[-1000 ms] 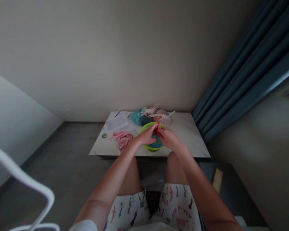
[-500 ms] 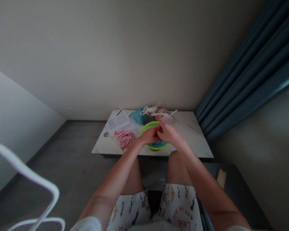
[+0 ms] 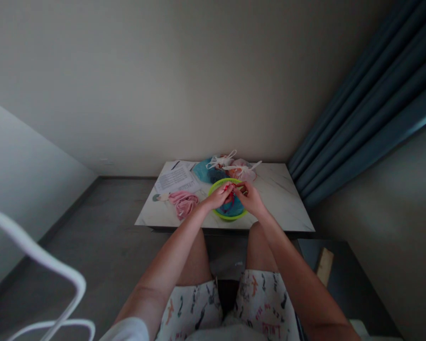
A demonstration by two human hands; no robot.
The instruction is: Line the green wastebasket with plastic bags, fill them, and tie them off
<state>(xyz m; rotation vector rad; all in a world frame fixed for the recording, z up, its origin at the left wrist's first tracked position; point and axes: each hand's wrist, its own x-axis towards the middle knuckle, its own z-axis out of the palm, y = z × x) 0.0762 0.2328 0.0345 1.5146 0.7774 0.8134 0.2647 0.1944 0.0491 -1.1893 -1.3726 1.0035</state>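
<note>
Both hands meet over a yellow-green basket (image 3: 230, 219). Small red, string-like material (image 3: 230, 194) is pinched by my left hand (image 3: 218, 197), and a strand of it hangs down into the basket. My right hand (image 3: 251, 198) has its thumb and fingers closed at the right end of the same red material. Its exact kind is too small to make out. Blue, plastic-looking material (image 3: 236, 208) lies inside the basket, partly covered by the hands.
Pink cloth (image 3: 183, 203) lies left of the basket, with printed papers (image 3: 173, 180) behind it. Tied plastic bags (image 3: 242, 169) and a blue bag (image 3: 201, 171) stand at the back of the white marbled table (image 3: 280, 199). A wooden block (image 3: 325, 266) sits at lower right.
My hands have turned and drawn slightly apart, so more of the red material shows between them. My right hand has shifted a little right.
</note>
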